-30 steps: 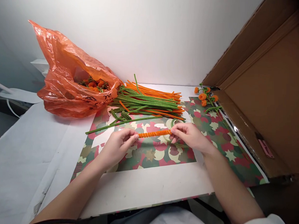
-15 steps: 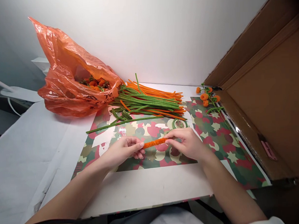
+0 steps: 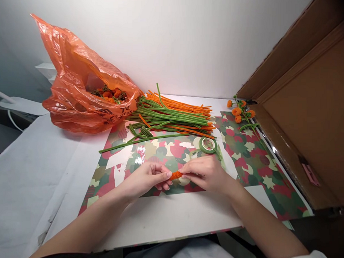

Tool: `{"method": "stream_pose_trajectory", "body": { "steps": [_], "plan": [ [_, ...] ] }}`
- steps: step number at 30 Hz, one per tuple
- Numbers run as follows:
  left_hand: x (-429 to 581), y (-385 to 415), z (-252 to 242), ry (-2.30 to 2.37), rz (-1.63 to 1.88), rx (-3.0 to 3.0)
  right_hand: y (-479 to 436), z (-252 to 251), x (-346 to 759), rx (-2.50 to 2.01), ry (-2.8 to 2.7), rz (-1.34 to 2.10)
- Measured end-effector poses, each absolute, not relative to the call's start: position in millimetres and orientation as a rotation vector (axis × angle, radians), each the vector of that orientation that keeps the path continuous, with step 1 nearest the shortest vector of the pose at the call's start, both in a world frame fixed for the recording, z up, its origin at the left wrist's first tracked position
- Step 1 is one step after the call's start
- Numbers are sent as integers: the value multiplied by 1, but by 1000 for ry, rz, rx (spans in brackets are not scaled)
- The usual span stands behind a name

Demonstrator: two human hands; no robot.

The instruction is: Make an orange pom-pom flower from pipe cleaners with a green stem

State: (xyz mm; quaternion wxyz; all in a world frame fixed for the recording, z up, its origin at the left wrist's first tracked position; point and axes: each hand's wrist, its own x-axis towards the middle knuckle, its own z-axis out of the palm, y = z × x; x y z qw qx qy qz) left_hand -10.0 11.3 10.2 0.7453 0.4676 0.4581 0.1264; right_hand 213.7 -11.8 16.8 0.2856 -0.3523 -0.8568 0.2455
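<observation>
Between my hands is a short coil of orange pipe cleaner [image 3: 176, 175], held level above the camouflage-patterned sheet. My left hand [image 3: 155, 177] pinches its left end between thumb and fingers. At the other end, my right hand [image 3: 203, 173] grips it with thumb and fingertips; the fingers hide that tip. Just beyond my right hand lies a roll of green tape [image 3: 208, 145]. Farther back rest a pile of green pipe cleaners [image 3: 174, 115] and orange pipe cleaners [image 3: 182, 105]. One green stem with looped leaves [image 3: 144, 141] lies in front of the pile.
An orange plastic bag [image 3: 88, 86] holding orange flowers [image 3: 111, 94] stands at the back left. On the right, a sprig of orange flowers [image 3: 237, 111] lies beside a cardboard box wall [image 3: 303, 102]. A pink cutter-like object [image 3: 310, 173] rests against the cardboard.
My hands have come closer together and slightly nearer to me. The visible orange coil is shorter than before. More of the green tape roll shows now.
</observation>
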Motion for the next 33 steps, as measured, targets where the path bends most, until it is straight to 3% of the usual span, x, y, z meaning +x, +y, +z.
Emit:
{"method": "stream_pose_trajectory", "body": {
  "steps": [16, 23, 29, 33],
  "plan": [
    [-6, 11, 15, 1067, 421, 1235, -12, 16, 213, -1068, -2167, 675],
    [-10, 7, 11, 1025, 475, 1287, -12, 23, 211, -1213, -1953, 916],
    [-12, 10, 4, 1057, 569, 1916, -11, 25, 211, -1324, -1805, 1149],
    [-11, 10, 2, 1007, 617, 2216, -10, 21, 212, -1276, -1851, 1095]
  ]
}}
